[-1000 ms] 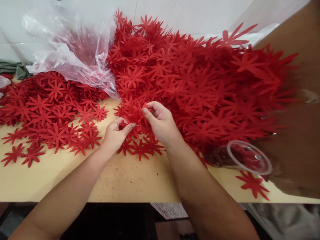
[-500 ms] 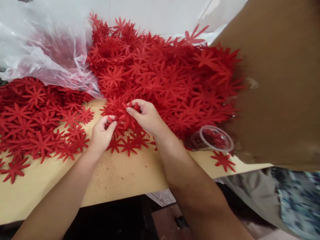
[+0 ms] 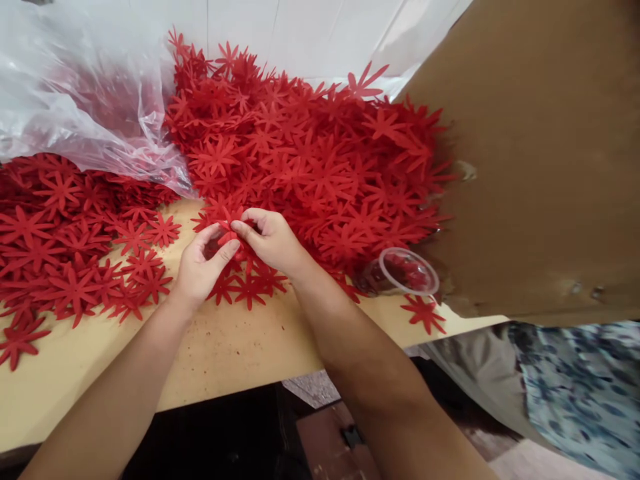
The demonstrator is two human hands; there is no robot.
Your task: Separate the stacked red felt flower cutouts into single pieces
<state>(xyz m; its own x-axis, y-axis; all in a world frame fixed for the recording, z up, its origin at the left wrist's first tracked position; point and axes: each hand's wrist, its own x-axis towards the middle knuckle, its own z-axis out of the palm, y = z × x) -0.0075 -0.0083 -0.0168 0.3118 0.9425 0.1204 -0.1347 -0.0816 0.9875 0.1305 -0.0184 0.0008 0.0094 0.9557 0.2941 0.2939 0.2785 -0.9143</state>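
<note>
My left hand (image 3: pixel 203 263) and my right hand (image 3: pixel 267 240) meet over the front left edge of a large heap of red flower-shaped pieces (image 3: pixel 310 160). Between my fingertips is a red piece (image 3: pixel 229 235), pinched from both sides. Fingers partly cover it, and its outline is hard to tell from the red behind. A second, lower pile of red flower pieces (image 3: pixel 75 287) spreads on the left of the table. Several flat pieces (image 3: pixel 250 290) lie just below my hands.
Clear plastic (image 3: pixel 100 127) drapes over the back left. A brown cardboard sheet (image 3: pixel 545 167) stands at the right. A clear plastic cup (image 3: pixel 407 270) lies tipped beside a single red flower (image 3: pixel 424 313) near the table's (image 3: pixel 240 353) front edge.
My hands have come together; the right one moved left, so both now pinch at the same spot. The view has shifted slightly, moving the heap, cup and cardboard leftward.
</note>
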